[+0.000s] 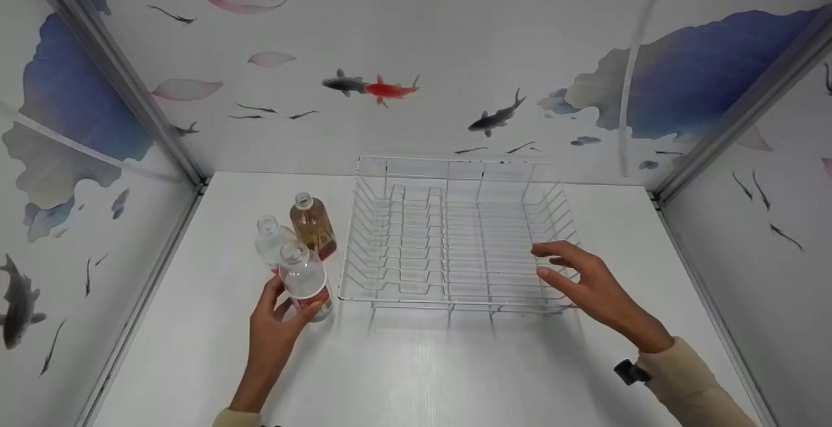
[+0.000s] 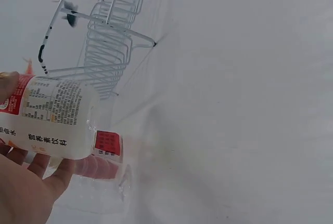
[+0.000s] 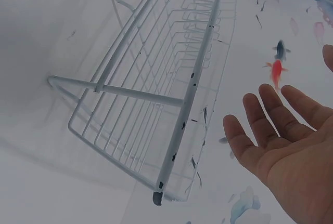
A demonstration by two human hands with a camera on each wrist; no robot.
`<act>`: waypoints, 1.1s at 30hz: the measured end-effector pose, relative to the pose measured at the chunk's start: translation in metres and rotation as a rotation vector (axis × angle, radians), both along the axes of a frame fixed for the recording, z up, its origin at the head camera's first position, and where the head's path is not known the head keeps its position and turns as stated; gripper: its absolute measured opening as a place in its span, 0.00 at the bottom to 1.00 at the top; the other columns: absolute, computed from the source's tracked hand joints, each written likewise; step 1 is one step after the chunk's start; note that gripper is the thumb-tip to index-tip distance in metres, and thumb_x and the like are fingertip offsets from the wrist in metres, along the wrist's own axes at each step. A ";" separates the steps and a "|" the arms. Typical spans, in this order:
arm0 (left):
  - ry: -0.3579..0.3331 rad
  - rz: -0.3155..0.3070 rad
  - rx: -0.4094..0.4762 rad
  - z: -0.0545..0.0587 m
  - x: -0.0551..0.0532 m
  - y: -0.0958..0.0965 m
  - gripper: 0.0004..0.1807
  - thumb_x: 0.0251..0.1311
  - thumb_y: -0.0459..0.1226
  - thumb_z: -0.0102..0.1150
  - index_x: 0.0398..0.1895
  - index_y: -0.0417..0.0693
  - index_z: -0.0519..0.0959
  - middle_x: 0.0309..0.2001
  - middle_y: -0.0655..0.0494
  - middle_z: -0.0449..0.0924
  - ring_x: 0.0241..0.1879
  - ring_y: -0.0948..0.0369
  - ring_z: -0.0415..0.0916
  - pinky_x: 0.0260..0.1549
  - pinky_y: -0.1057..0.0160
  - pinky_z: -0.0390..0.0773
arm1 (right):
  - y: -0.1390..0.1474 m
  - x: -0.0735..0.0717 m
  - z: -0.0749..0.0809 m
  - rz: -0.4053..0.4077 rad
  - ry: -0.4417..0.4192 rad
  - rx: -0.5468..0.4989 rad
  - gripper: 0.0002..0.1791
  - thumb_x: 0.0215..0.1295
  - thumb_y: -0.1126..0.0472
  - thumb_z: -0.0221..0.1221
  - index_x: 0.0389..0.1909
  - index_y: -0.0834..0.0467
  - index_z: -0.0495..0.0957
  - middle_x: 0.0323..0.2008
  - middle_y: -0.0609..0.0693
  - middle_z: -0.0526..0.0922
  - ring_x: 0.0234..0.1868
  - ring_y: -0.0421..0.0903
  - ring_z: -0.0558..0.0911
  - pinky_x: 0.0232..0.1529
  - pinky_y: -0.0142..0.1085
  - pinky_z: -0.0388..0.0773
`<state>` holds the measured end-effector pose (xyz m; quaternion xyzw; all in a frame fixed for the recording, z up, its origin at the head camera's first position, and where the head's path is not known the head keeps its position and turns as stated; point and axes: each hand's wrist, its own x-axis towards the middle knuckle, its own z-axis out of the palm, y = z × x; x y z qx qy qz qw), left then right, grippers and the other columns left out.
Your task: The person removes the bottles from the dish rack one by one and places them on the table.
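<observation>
A clear plastic bottle [image 1: 304, 276] with a white and red label is gripped by my left hand [image 1: 274, 333], thumb on one side and fingers on the other. Printed text covers the label of this bottle [image 2: 54, 112] in the left wrist view. Just behind it stand a second clear bottle [image 1: 268, 240] and a bottle of amber-brown liquid [image 1: 312, 227], both uncapped. My right hand [image 1: 595, 287] hovers at the right side of a white wire dish rack [image 1: 403, 301], fingers spread and loosely bent, holding nothing. Beside the rack, the right wrist view shows that palm [image 3: 302, 156].
The rack stands on a white table [image 1: 416, 375], with a row of bent wire dividers [image 1: 444, 245] on its left half. Panels [image 1: 416, 37] printed with fish and petals enclose the table at the back and both sides.
</observation>
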<state>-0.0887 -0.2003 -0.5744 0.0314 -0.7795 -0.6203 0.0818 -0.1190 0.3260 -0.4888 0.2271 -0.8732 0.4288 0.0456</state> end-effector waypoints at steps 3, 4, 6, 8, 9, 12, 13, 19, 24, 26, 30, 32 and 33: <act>-0.020 0.002 -0.006 -0.003 -0.001 0.000 0.47 0.65 0.40 0.81 0.83 0.46 0.65 0.77 0.46 0.70 0.78 0.46 0.67 0.78 0.46 0.70 | 0.000 0.000 -0.001 -0.001 -0.005 -0.001 0.22 0.79 0.66 0.65 0.70 0.53 0.81 0.66 0.51 0.85 0.68 0.50 0.82 0.68 0.29 0.78; -0.028 0.003 -0.007 -0.003 -0.001 0.000 0.47 0.66 0.40 0.80 0.83 0.46 0.65 0.77 0.46 0.70 0.79 0.45 0.67 0.78 0.45 0.70 | 0.001 0.001 -0.001 -0.002 -0.007 -0.002 0.22 0.79 0.66 0.65 0.70 0.53 0.81 0.66 0.52 0.85 0.68 0.51 0.82 0.68 0.29 0.77; -0.047 0.004 -0.007 -0.005 -0.001 -0.001 0.47 0.66 0.40 0.80 0.84 0.46 0.64 0.78 0.45 0.69 0.79 0.45 0.66 0.78 0.43 0.70 | 0.001 0.001 -0.002 -0.002 -0.008 -0.003 0.22 0.79 0.66 0.65 0.70 0.52 0.81 0.66 0.54 0.85 0.68 0.51 0.82 0.68 0.29 0.77; -0.062 0.001 -0.002 -0.006 -0.001 -0.001 0.47 0.67 0.40 0.80 0.84 0.46 0.63 0.78 0.44 0.69 0.80 0.44 0.65 0.78 0.42 0.69 | 0.001 0.001 -0.003 -0.005 -0.007 -0.001 0.22 0.79 0.66 0.65 0.71 0.52 0.81 0.66 0.54 0.85 0.68 0.51 0.82 0.68 0.29 0.77; -0.068 -0.001 0.002 -0.007 -0.001 -0.001 0.47 0.67 0.40 0.80 0.84 0.46 0.63 0.78 0.44 0.68 0.80 0.44 0.65 0.78 0.41 0.69 | 0.001 0.001 -0.003 -0.008 -0.006 0.001 0.23 0.79 0.66 0.65 0.71 0.52 0.81 0.66 0.53 0.85 0.68 0.51 0.82 0.68 0.29 0.77; -0.075 -0.007 0.014 -0.009 -0.001 -0.001 0.47 0.67 0.39 0.80 0.84 0.46 0.63 0.79 0.45 0.68 0.80 0.44 0.64 0.79 0.41 0.68 | 0.001 0.001 -0.004 -0.015 -0.005 0.007 0.23 0.79 0.65 0.66 0.71 0.51 0.81 0.66 0.50 0.85 0.68 0.51 0.82 0.68 0.29 0.78; -0.074 -0.010 0.018 -0.010 -0.001 -0.001 0.47 0.66 0.39 0.80 0.84 0.46 0.63 0.78 0.45 0.68 0.80 0.44 0.64 0.79 0.41 0.68 | 0.001 0.001 -0.004 -0.017 -0.006 0.009 0.23 0.79 0.65 0.66 0.71 0.51 0.81 0.66 0.49 0.85 0.68 0.50 0.82 0.68 0.30 0.78; -0.059 -0.005 -0.007 -0.016 -0.003 0.000 0.47 0.65 0.38 0.81 0.83 0.44 0.65 0.76 0.45 0.70 0.78 0.44 0.66 0.78 0.42 0.69 | 0.002 0.000 -0.005 -0.011 0.000 0.009 0.23 0.79 0.66 0.66 0.71 0.52 0.81 0.65 0.51 0.85 0.68 0.50 0.83 0.68 0.33 0.79; -0.055 0.004 0.002 -0.020 -0.004 -0.001 0.47 0.65 0.37 0.81 0.82 0.43 0.65 0.75 0.44 0.71 0.78 0.45 0.66 0.78 0.44 0.69 | 0.002 0.000 -0.006 -0.013 0.000 0.005 0.22 0.79 0.66 0.66 0.70 0.53 0.81 0.65 0.54 0.85 0.68 0.50 0.83 0.68 0.31 0.79; -0.061 0.005 0.010 -0.021 -0.004 -0.002 0.47 0.65 0.38 0.81 0.82 0.43 0.65 0.76 0.44 0.70 0.79 0.45 0.66 0.79 0.44 0.69 | 0.002 0.001 -0.006 -0.015 -0.002 0.007 0.22 0.79 0.65 0.66 0.70 0.53 0.81 0.65 0.54 0.85 0.68 0.49 0.83 0.68 0.32 0.79; -0.069 0.008 0.014 -0.023 -0.005 -0.003 0.47 0.65 0.39 0.81 0.83 0.43 0.65 0.77 0.43 0.70 0.80 0.44 0.65 0.79 0.43 0.68 | 0.003 0.000 -0.007 -0.017 0.000 0.007 0.23 0.79 0.65 0.66 0.70 0.52 0.81 0.65 0.50 0.85 0.68 0.49 0.83 0.68 0.32 0.80; -0.072 0.010 0.012 -0.024 -0.005 -0.003 0.47 0.66 0.38 0.80 0.83 0.43 0.64 0.77 0.43 0.69 0.80 0.44 0.64 0.79 0.43 0.68 | 0.004 0.000 -0.008 -0.016 0.000 0.002 0.23 0.78 0.66 0.66 0.71 0.52 0.81 0.66 0.48 0.85 0.68 0.50 0.83 0.67 0.31 0.79; -0.072 0.010 0.011 -0.024 -0.006 -0.003 0.46 0.66 0.38 0.80 0.83 0.43 0.64 0.78 0.43 0.69 0.80 0.44 0.64 0.80 0.43 0.67 | 0.004 0.000 -0.008 -0.017 0.000 0.000 0.23 0.78 0.66 0.66 0.70 0.52 0.81 0.66 0.47 0.84 0.68 0.50 0.83 0.67 0.31 0.79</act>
